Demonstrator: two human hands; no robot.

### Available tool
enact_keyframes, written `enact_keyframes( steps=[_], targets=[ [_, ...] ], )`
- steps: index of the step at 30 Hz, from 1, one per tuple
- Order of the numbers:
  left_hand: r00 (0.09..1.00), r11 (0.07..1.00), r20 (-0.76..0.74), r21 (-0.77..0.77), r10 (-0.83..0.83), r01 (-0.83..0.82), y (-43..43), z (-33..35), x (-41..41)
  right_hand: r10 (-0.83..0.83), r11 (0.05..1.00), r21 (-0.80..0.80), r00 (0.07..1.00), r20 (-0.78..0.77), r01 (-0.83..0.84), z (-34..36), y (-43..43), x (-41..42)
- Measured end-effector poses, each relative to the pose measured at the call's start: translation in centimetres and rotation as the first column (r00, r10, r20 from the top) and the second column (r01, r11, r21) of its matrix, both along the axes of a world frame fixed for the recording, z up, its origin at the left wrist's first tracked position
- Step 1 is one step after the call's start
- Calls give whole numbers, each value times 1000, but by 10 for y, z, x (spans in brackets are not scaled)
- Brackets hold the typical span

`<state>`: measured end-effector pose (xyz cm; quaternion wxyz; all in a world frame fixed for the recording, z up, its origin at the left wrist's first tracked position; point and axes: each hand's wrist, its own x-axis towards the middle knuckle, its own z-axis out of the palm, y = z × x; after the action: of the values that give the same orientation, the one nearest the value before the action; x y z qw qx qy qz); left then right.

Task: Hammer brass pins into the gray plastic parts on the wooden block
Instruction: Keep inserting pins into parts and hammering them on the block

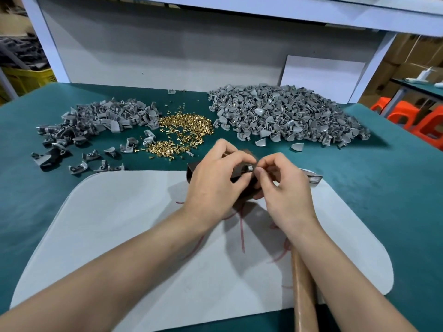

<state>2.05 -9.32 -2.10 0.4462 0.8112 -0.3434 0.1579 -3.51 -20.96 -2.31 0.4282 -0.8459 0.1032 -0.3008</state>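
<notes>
My left hand (213, 180) grips a dark wooden block (191, 173) that stands on a white pad (134, 236). A small gray plastic part (249, 169) sits on top of the block, between the fingertips of both hands. My right hand (282, 188) has its thumb and curled fingers pinching this part from the right. Whether a pin is in it is hidden. A hammer lies under my right forearm, its wooden handle (303, 286) pointing toward me and its metal head (314, 179) just right of my hand. Loose brass pins (185, 130) lie in a heap behind the block.
A small heap of gray parts (100, 121) lies at the back left of the green table (383, 200). A far bigger heap of gray parts (287, 116) lies at the back right. A white back panel (191, 49) closes off the bench. Orange stools (417, 118) stand off to the right.
</notes>
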Motion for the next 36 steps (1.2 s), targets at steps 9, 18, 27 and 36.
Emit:
enact_keyframes(
  steps=[9, 18, 27, 36],
  targets=[
    [998, 998, 44, -47, -39, 41, 3, -2, 0, -41, 990, -139, 998, -49, 34, -1, -6, 1],
    [992, 999, 125, 51, 4, -11, 1, -2, -1, -18, 992, 124, 998, -56, 25, 0, -3, 1],
    [987, 993, 113, 44, -112, 107, 8, 3, 1, -17, 983, 182, 998, -58, 27, 3, -1, 0],
    [982, 982, -9, 6, -189, 189, 13, 7, 8, 57, 953, 302, 996, -71, -33, 6, -4, -1]
  ],
)
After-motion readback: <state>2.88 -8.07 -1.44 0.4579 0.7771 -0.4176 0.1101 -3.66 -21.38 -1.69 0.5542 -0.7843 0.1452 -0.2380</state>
